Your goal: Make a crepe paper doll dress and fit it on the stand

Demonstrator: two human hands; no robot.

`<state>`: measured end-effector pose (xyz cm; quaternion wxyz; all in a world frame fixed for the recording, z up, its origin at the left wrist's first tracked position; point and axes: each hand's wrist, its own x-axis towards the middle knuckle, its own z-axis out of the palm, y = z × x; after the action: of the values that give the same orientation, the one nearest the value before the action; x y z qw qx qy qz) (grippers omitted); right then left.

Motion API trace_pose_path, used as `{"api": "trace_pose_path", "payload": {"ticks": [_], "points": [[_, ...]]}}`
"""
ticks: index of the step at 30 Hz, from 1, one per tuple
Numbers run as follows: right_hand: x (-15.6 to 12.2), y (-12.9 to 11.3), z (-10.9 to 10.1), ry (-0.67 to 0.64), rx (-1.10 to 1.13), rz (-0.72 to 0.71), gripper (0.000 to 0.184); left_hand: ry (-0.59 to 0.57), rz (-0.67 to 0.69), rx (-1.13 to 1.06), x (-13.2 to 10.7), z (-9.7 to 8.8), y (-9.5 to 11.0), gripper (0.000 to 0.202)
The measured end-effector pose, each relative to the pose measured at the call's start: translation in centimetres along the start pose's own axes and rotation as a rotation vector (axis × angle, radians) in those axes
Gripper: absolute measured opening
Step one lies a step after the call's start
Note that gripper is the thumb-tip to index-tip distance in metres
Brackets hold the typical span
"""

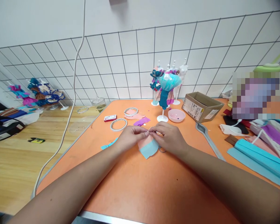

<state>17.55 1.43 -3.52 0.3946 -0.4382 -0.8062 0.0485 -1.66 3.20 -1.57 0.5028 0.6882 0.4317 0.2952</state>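
Over the orange table [135, 186], both my hands meet and pinch the top edge of a small piece of crepe paper [148, 146], pink above and light blue below. My left hand [129, 137] grips it from the left with fingers closed. My right hand [169, 137] grips it from the right, fingers curled over the edge. The paper hangs down between them, just above the tabletop. A metal ring, perhaps a scissors handle [162, 150], peeks out under my right hand.
Behind my hands lie two tape rolls [118, 124], pink and purple paper scraps [141, 121], a red box [110, 118], a pink bowl [176, 115] and paper-dressed mannequin stands [166, 87]. A cardboard box [202, 106] and blue crepe rolls [261, 157] sit to the right. A white cable [67, 124] hangs left.
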Motion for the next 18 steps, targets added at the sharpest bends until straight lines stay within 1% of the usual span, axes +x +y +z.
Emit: {"api": "trace_pose_path", "payload": {"ticks": [3, 5, 7, 11, 14, 16, 18], "points": [[0.09, 0.08, -0.10, 0.007, -0.003, 0.009, 0.014, -0.102, -0.007, -0.138, -0.03, -0.25, 0.12, 0.031], [0.14, 0.15, -0.12, 0.009, -0.005, 0.011, 0.013, -0.135, -0.023, -0.189, -0.05, -0.31, 0.23, 0.031], [0.14, 0.19, -0.05, 0.008, 0.008, 0.017, 0.013, -0.112, -0.040, -0.172, -0.05, -0.23, 0.26, 0.030], [0.07, 0.12, 0.15, -0.004, 0.078, 0.049, 0.012, -0.005, -0.070, -0.112, -0.03, 0.04, 0.16, 0.029], [0.04, 0.08, 0.20, 0.028, 0.137, 0.091, 0.013, 0.045, -0.068, -0.102, -0.03, -0.01, 0.13, 0.029], [0.04, 0.08, 0.17, 0.048, 0.140, 0.072, 0.013, 0.059, -0.059, -0.090, -0.03, -0.10, 0.10, 0.028], [0.03, 0.07, 0.13, 0.038, 0.109, 0.031, 0.013, 0.058, -0.051, -0.068, -0.02, -0.13, 0.04, 0.028]]}}
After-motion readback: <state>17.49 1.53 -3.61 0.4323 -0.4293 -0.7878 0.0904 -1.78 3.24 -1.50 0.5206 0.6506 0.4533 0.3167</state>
